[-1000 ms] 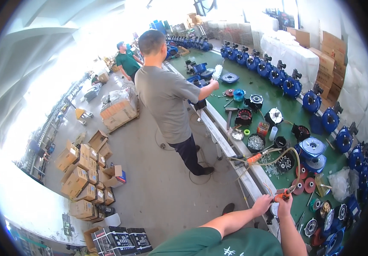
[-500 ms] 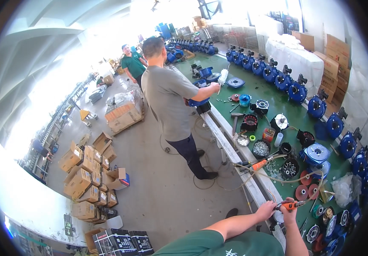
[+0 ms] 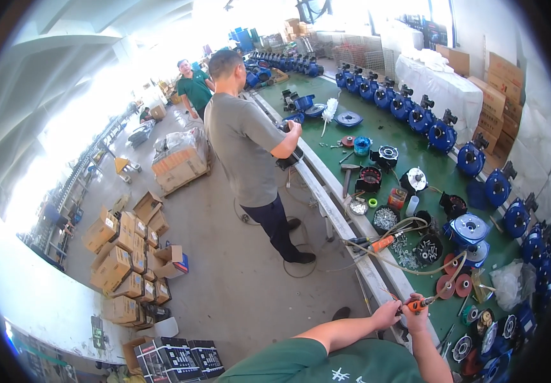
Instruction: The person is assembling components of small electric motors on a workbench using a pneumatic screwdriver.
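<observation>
My right hand (image 3: pixel 417 317) is closed around an orange hand-held power driver (image 3: pixel 421 304) with a hose at its rear. The driver's dark front end points toward my left hand (image 3: pixel 387 315), which is closed beside it at the near edge of the bench. Thin reddish wires (image 3: pixel 389 294) stick up by the left fingers. What those fingers pinch is too small and partly hidden to make out. Another orange driver (image 3: pixel 383 242) lies farther along the bench edge, its hose (image 3: pixel 416 270) looping over the bench. Red discs (image 3: pixel 446 286) lie to the right of my hands.
A green bench (image 3: pixel 377 262) carries bowls of screws (image 3: pixel 387 218), a hammer (image 3: pixel 348 179) and blue pump housings (image 3: pixel 469 230). A row of blue pumps (image 3: pixel 442 135) lines the far side. A person in grey (image 3: pixel 240 153) works ahead; another in green (image 3: pixel 194 89) stands beyond. Cartons (image 3: pixel 113 268) stack at left.
My hands and the driver shift slightly left in view. The person in grey has let go of a white bundle, which now lies on the bench, and has a hand at a dark part.
</observation>
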The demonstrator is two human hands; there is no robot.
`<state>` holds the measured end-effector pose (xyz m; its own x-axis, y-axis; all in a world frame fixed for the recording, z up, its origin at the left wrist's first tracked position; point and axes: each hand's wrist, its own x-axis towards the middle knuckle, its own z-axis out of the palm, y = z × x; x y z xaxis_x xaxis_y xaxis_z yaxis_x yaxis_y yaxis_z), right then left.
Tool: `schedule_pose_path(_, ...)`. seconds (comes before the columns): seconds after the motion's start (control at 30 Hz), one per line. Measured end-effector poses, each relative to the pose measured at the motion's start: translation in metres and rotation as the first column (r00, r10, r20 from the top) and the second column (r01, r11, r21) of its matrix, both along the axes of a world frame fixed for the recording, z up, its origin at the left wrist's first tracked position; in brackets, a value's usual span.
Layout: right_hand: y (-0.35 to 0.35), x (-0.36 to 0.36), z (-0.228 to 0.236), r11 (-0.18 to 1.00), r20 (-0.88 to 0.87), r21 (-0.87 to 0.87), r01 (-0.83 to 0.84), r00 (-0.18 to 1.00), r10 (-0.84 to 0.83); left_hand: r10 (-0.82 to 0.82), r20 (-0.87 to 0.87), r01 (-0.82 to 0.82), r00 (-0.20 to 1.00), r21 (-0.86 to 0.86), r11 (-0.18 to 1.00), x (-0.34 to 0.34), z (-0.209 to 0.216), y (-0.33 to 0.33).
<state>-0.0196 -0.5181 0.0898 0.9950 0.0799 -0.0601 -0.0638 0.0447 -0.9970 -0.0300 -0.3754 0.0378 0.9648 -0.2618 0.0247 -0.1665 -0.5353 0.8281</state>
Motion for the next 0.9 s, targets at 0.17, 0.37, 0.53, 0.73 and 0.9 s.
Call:
schedule_pose_path(0.17,0.004,-0.001,0.009,0.999,0.016,-0.021,-0.035,0.999,0.036,-0.005,-0.084,0.002,0.996,-0.031,1.000,0.002,-0.003,0.001)
schedule_pose_path(0.37,0.001,0.002,0.010,0.999,0.004,0.048,-0.009,1.000,0.008,-0.149,-0.064,0.150,0.987,0.020,0.988,0.005,0.004,0.009)
schedule_pose_path(0.53,-0.003,0.000,0.010,0.999,-0.019,0.049,-0.009,1.000,0.010,-0.192,-0.083,0.203,0.978,0.151,0.968,0.007,-0.002,0.010)
schedule_pose_path(0.73,-0.010,-0.002,0.000,0.999,0.036,-0.019,-0.045,0.998,0.046,-0.238,-0.014,0.237,0.971,0.172,0.956,0.009,-0.014,0.006)
schedule_pose_path(0.9,-0.009,-0.007,0.011,0.999,0.005,-0.016,-0.029,1.000,0.030,-0.255,-0.058,0.261,0.965,0.172,0.950,0.009,-0.009,0.003)
